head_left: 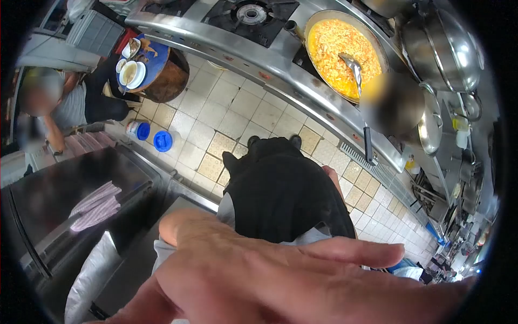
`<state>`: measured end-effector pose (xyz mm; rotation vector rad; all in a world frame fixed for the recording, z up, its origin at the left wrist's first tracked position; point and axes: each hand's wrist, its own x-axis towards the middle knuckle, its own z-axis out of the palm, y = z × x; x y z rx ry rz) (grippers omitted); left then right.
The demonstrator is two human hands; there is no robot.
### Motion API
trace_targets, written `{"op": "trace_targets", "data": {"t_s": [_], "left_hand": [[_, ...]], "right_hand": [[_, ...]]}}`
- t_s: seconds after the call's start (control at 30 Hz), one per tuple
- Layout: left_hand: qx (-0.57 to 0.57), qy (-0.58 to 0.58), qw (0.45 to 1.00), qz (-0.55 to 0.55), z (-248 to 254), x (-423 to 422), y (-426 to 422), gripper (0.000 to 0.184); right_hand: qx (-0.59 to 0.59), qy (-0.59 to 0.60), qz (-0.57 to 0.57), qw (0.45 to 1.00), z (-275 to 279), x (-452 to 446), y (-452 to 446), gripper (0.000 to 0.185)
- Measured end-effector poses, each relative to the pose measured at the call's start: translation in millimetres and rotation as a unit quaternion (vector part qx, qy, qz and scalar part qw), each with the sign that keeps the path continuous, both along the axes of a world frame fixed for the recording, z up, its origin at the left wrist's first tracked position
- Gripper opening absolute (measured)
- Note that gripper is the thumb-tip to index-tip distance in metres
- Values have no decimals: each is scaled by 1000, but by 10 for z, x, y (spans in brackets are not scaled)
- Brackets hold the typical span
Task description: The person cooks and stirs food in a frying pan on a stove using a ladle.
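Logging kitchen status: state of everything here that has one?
Pan: filled with food
Spoon: head in food
Burner: bare, no flame visible
Blue-lidded tubs: lids on
Striped cloth: rumpled
Left hand: raised near camera, grip unclear
Right hand: lowered, mostly hidden

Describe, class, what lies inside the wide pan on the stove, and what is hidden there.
The pan holds chunky yellow-orange food and the bowl end of a metal spoon. The food covers the pan's bottom; a blurred patch masks its lower-right edge.
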<state>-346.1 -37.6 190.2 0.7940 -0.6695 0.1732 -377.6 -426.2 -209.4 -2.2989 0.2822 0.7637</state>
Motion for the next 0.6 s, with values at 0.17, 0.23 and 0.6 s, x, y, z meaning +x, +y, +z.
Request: {"op": "trace_targets", "data": {"t_s": [0.17, 0.23, 0.6], "left_hand": [[-11, 1, 1000, 4, 20, -51, -11, 72], [-13, 1, 1000, 13, 16, -85, -16, 74], [-26, -4, 999, 39, -2, -229, -3, 85]], "right_hand": [[-33, -9, 42, 999, -163, 27, -89, 43], [-37, -13, 56, 998, -235, 52, -99, 43], [-21, -3, 77, 997, -94, 51, -33, 43]]}}
